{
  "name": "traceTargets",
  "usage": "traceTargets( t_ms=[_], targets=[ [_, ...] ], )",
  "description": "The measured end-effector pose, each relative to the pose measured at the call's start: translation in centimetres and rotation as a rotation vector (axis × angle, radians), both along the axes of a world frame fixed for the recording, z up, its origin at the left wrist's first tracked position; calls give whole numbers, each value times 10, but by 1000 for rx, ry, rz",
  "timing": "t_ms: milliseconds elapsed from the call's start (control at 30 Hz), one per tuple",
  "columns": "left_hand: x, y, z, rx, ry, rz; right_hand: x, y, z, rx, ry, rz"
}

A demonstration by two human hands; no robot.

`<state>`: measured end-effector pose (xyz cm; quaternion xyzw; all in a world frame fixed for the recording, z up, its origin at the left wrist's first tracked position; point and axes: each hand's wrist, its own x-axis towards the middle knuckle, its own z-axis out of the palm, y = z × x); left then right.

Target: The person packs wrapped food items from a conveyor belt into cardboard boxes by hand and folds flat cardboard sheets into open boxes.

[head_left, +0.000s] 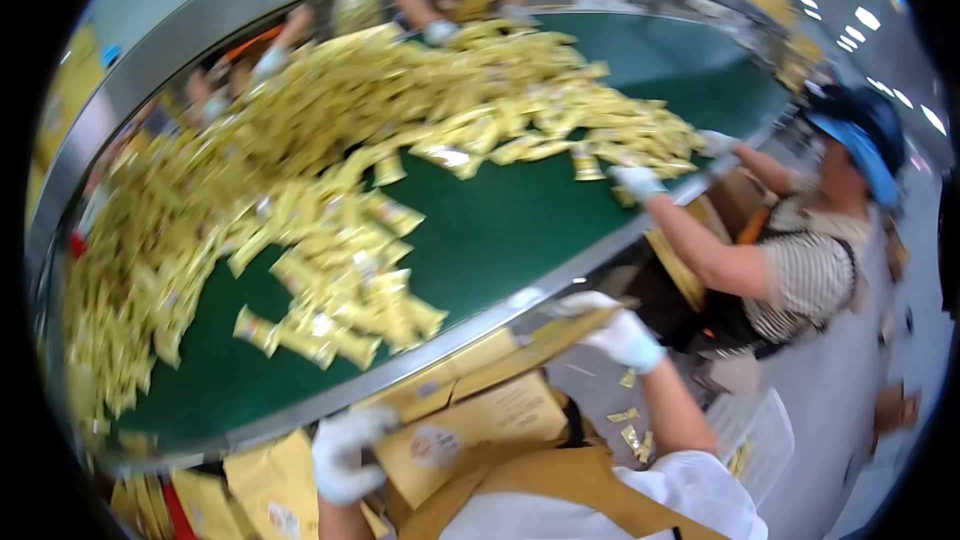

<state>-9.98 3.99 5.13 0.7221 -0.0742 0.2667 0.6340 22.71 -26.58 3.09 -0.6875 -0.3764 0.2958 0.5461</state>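
A yellow cardboard box with printed labels is held against my body, below the metal edge of the green table. My left hand, in a white glove, is curled at the box's left side. My right hand, also gloved, grips a raised flap of the box at the right. Yellow packets lie in a loose heap on the green surface beyond the box. The inside of the box is hidden.
A co-worker in a blue hat reaches onto the table at the right. Other people's hands are at the far side. More boxes stand at lower left. A clear bin and scattered packets are at lower right.
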Motion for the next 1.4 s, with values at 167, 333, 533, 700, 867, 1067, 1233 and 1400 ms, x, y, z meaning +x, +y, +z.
traceTargets(
  t_ms=[167,333,533,700,867,1067,1233,1400],
  targets=[
    [13,-57,17,248,200,-383,-19,4,-30,132,-37,-172],
    [24,-59,29,354,98,-322,-50,25,-18,131,-25,-366],
    [40,-48,43,548,-101,-167,-85,31,4,82,66,-507],
    [46,-49,37,638,-75,-178,-84,32,15,-39,-52,-549],
    [51,-52,42,704,-133,-91,-56,25,13,55,71,-468],
    [46,-43,42,971,-263,-1,-77,34,96,-528,-592,45],
    [65,-50,49,1134,-122,60,-91,78,97,-647,-788,397],
    [76,-60,12,1322,354,-14,-75,105,91,-619,-704,669]
  ],
)
